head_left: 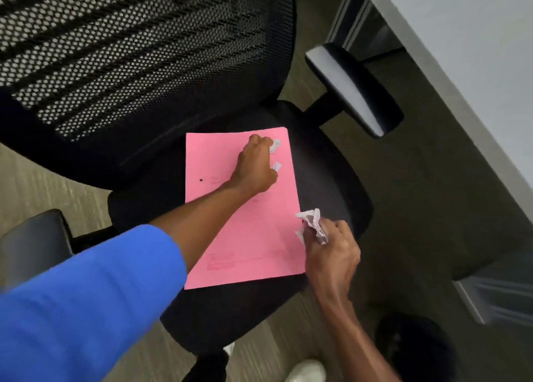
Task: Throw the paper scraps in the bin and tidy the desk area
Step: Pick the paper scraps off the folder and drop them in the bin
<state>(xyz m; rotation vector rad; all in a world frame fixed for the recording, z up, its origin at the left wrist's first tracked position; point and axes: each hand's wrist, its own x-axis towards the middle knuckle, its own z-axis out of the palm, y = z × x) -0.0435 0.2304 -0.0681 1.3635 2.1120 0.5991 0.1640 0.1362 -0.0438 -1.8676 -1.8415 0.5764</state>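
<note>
A pink folder (219, 156) lies flat on the black seat (331, 180) of an office chair. My left hand (255, 165) rests on the folder's upper right part, closed around small white paper scraps (275, 144) that poke out between the fingers. At the folder's right edge, my right hand (334, 249) is closed on a crumpled white paper scrap (313, 223) that sticks up from the fingers. No bin is in view.
The chair's mesh backrest (129, 50) fills the upper left; its armrests stand at the right (352, 87) and lower left (31, 240). A grey desk edge (461, 64) runs down the right side. Carpeted floor surrounds the chair, with my white shoe (307, 371) below.
</note>
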